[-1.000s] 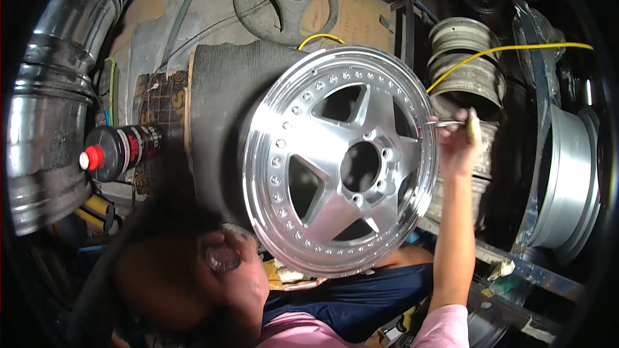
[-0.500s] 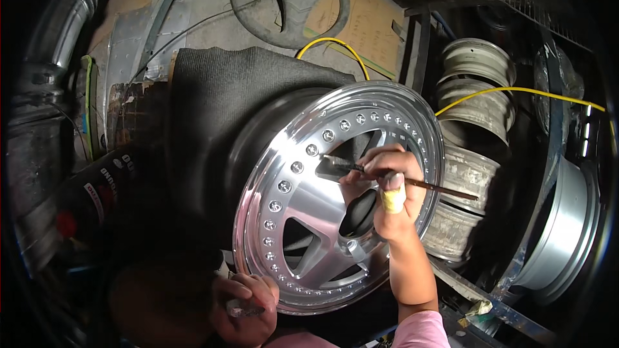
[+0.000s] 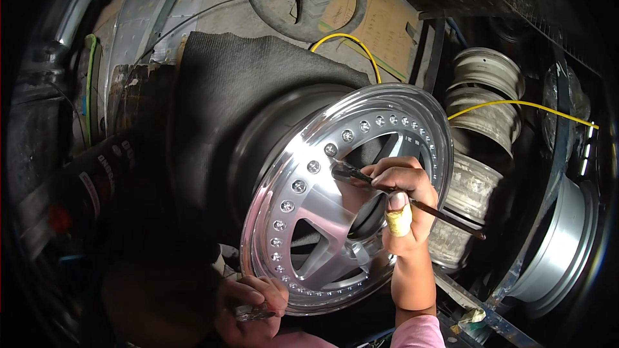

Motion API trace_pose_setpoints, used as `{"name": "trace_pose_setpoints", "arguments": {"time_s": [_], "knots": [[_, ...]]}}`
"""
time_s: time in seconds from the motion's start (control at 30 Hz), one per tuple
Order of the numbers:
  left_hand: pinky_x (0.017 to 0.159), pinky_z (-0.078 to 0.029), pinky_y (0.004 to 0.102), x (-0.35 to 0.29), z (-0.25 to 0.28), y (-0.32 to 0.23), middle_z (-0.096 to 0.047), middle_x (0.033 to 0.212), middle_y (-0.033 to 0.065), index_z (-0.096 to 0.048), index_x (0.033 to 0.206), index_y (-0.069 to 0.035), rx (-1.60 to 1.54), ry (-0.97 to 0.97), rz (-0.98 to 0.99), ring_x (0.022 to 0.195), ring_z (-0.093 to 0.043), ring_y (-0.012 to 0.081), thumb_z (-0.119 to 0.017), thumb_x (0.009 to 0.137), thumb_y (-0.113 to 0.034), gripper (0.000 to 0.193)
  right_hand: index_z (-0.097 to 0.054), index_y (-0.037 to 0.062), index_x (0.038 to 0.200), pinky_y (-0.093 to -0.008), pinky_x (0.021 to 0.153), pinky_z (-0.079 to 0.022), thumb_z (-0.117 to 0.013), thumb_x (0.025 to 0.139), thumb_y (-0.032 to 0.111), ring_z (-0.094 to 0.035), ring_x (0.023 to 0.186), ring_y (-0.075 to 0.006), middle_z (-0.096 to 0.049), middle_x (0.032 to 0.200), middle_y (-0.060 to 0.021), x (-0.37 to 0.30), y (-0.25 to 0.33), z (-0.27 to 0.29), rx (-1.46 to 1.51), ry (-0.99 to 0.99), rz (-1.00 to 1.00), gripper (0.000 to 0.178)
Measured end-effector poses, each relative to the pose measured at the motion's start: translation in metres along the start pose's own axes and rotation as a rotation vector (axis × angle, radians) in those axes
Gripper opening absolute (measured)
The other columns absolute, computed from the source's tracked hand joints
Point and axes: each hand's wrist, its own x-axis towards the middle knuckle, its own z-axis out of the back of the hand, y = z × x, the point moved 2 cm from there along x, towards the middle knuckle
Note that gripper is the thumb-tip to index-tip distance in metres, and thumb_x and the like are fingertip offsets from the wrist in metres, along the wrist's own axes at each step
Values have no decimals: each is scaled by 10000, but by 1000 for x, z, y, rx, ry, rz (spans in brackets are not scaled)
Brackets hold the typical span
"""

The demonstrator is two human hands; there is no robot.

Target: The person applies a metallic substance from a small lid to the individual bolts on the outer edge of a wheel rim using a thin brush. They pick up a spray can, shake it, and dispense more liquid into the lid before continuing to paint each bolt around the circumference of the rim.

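A polished multi-spoke wheel rim (image 3: 319, 203) lies tilted in front of me, with a ring of small bolts around its face. Pinched between the thumb and fingers of my right hand (image 3: 406, 203) is a thin brush (image 3: 448, 220) with a long dark handle. Its tip rests at or just over the rim face beside the bolts on the upper left. Yellow tape wraps the right thumb. At the lower left edge of the rim, my left hand (image 3: 251, 303) is closed around a small shiny object (image 3: 255, 314), which shadow and fingers partly hide.
A dark ribbed mat (image 3: 225, 64) lies under the rim. Several dull wheel rims (image 3: 474, 187) are stacked at right, beside a silver rim (image 3: 558, 232) and metal frame bars. A yellow hose (image 3: 516, 102) crosses behind. A spoked handwheel (image 3: 306, 13) stands at the back; a black bottle (image 3: 97, 177) is at left.
The whole view has shifted, so the rim sits slightly farther right. The brush tip has moved a little along the face near the same bolts. Both hands keep their grips.
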Motion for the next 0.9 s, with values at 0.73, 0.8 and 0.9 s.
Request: {"name": "trace_pose_setpoints", "arguments": {"time_s": [0.73,0.8,0.9], "knots": [[593,-424,324,-2,7,3,-566,791,122,-484,989,-57,58,39,-32,611,-552,183,-406,979,-438,389,-527,-31,926,-339,699,-530,-513,965,181,-619,772,-230,-613,840,-154,-6,2,-16,119,-244,-130,216],[588,-426,324,-2,8,3,-567,787,126,-484,990,-57,72,41,-33,607,-550,185,-400,981,-434,386,-523,-33,924,-338,706,-523,-516,963,183,-617,771,-231,-613,836,-150,-8,2,-19,114,-264,-133,219],[578,-426,322,-2,8,2,-573,778,133,-485,988,-56,85,42,-31,596,-545,186,-389,983,-428,385,-505,-36,942,-367,707,-539,-508,971,234,-622,763,-245,-595,853,-160,-12,-1,-19,32,-243,-104,272]]}}
